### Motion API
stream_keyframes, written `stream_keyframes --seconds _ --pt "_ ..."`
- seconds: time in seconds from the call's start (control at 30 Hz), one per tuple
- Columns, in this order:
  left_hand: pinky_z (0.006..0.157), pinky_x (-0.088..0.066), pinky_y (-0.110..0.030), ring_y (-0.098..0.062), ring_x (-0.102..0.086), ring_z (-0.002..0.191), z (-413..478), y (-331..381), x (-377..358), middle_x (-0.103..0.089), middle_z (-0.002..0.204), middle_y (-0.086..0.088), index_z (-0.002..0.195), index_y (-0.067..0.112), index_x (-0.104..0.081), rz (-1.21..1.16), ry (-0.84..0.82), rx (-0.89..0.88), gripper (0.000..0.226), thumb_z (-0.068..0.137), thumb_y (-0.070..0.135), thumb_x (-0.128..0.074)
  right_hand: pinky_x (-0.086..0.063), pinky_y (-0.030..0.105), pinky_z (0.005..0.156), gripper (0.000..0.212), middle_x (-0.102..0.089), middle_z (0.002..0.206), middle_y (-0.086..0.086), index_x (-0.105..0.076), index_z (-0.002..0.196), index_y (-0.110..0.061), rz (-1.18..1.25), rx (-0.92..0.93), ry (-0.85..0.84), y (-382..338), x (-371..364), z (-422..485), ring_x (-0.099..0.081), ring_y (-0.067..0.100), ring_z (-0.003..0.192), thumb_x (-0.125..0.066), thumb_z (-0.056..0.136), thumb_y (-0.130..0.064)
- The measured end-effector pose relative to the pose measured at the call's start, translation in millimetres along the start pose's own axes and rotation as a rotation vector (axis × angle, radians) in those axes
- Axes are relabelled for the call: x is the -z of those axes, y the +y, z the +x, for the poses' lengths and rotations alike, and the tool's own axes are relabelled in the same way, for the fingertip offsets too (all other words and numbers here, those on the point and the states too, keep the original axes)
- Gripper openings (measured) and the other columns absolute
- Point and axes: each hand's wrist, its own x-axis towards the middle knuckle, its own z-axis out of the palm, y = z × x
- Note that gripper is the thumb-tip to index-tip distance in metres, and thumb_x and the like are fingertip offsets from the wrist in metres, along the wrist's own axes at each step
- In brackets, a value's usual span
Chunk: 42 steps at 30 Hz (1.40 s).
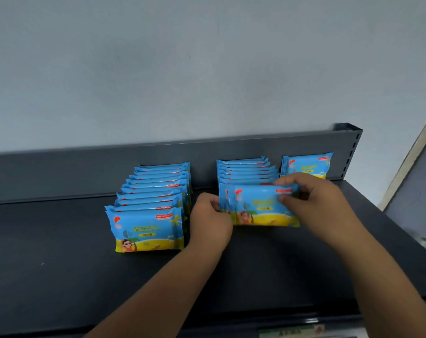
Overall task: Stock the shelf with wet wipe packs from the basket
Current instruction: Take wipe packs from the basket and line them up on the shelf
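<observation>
A dark grey shelf [60, 240] fills the lower half of the frame, with a low back panel [85, 172] behind it and a pale wall [182, 69] above. There is lots of bare shelf at the left and along the front, near the bottom edge. At the upper right a grey post [351, 152] with little slots marks the end of the shelf. One long row of packs [155, 191] stands left of the middle, running from the back panel toward the front. A shorter row [246, 170] stands right of it, with a gap of bare shelf between them. One lone pack [307, 165] leans on the back panel near the post. The left hand [210, 223] sits in the gap and pinches the left edge of the front pack [258, 208] of the shorter row. The right hand [314, 198] grips that pack's top right corner, thumb in front and fingers behind. The packs are blue on top and yellow below, with a red blob at the top left, a red tag at the top right and a cartoon child in sunglasses. A yellow oval says 10 with small marks after it. The other writing is too blurry to read. A paper strip [292, 331] sits at the very bottom edge.
</observation>
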Motion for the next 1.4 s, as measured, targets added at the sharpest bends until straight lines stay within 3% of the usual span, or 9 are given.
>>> stream_keyframes --seconds 0.1,0.17,0.37,0.67,0.8,1.03,1.17,1.3,1.4 --pt "0.066 -0.053 -0.032 -0.011 -0.06 0.089 -2 3 0 -0.062 0.102 0.003 0.104 0.022 -0.06 -0.034 -0.024 0.016 0.034 0.087 -0.006 -0.055 -0.044 0.012 0.061 0.029 -0.061 0.082 -0.017 -0.069 0.1 -0.04 -0.195 0.034 -0.011 4 -3 1 -0.058 0.0 0.071 -0.079 0.087 -0.016" --pt "0.064 -0.049 -0.023 -0.006 -0.06 0.09 -3 5 -1 -0.062 0.102 0.008 0.108 0.024 -0.059 -0.078 -0.052 0.027 0.035 0.087 -0.004 -0.063 -0.049 0.026 0.07 0.03 -0.057 0.087 -0.022 -0.065 0.102 -0.041 -0.293 0.044 0.0 3 -6 -1 -0.057 0.004 0.079 -0.081 0.085 -0.022" --pt "0.07 -0.049 -0.018 -0.003 -0.061 0.095 -4 0 -6 -0.064 0.105 0.008 0.106 0.024 -0.057 -0.084 -0.047 -0.04 0.05 0.072 0.0 -0.085 -0.05 0.033 0.084 0.065 -0.05 0.117 -0.012 -0.043 0.131 -0.031 -0.366 -0.038 -0.081 -8 -14 -2 -0.053 0.012 0.1 -0.082 0.08 -0.019" --pt "0.067 -0.047 -0.017 0.001 -0.059 0.089 -5 -2 -7 -0.061 0.104 0.011 0.097 0.031 -0.052 -0.044 -0.022 -0.086 0.046 0.076 0.003 -0.081 -0.049 0.04 0.094 0.077 -0.047 0.147 -0.004 -0.037 0.145 -0.029 -0.432 -0.016 -0.051 -6 -20 -2 -0.057 0.024 0.123 -0.082 0.083 -0.028" --pt "0.067 -0.044 -0.012 0.001 -0.06 0.094 -5 -2 -8 -0.06 0.109 0.013 0.115 0.027 -0.051 -0.054 -0.02 -0.09 0.054 0.076 0.004 -0.082 -0.048 0.041 0.099 0.082 -0.045 0.151 -0.004 -0.031 0.151 -0.03 -0.438 -0.015 -0.066 -7 -19 -3 -0.054 0.023 0.129 -0.079 0.085 -0.029" --pt "0.096 -0.049 -0.023 0.001 -0.051 0.114 -12 7 -2 -0.051 0.132 0.013 0.152 0.027 -0.035 -0.025 0.002 -0.185 0.089 0.079 0.003 -0.081 -0.048 0.037 0.089 0.086 -0.042 0.149 -0.003 -0.028 0.153 -0.031 -0.476 -0.002 -0.06 -6 -14 -7 -0.054 0.022 0.125 -0.079 0.084 -0.033" --pt "0.086 -0.036 0.002 0.02 -0.045 0.105 -17 13 3 -0.042 0.121 0.029 0.148 0.03 -0.04 0.072 0.043 -0.326 0.074 0.087 0.008 -0.076 -0.048 0.039 0.095 0.085 -0.039 0.153 -0.003 -0.031 0.153 -0.029 -0.501 0.014 -0.033 -3 -10 -7 -0.05 0.022 0.13 -0.079 0.084 -0.035" --pt "0.1 -0.019 0.006 -0.001 -0.036 0.136 -24 20 14 -0.042 0.151 0.006 0.145 0.019 -0.048 0.365 0.084 -0.588 0.059 0.092 0.017 -0.072 -0.046 0.038 0.096 0.079 -0.042 0.151 -0.003 -0.035 0.151 -0.028 -0.481 0.037 -0.02 -1 -10 -9 -0.048 0.021 0.132 -0.078 0.086 -0.036" --pt "0.121 -0.021 -0.021 -0.022 -0.036 0.147 -28 22 27 -0.046 0.154 -0.002 0.142 0.015 -0.054 0.599 0.114 -0.753 0.048 0.098 0.033 -0.062 -0.045 0.035 0.098 0.061 -0.047 0.147 -0.005 -0.043 0.148 -0.025 -0.432 0.155 0.052 -8 -12 -13 -0.047 0.017 0.133 -0.068 0.093 -0.038"
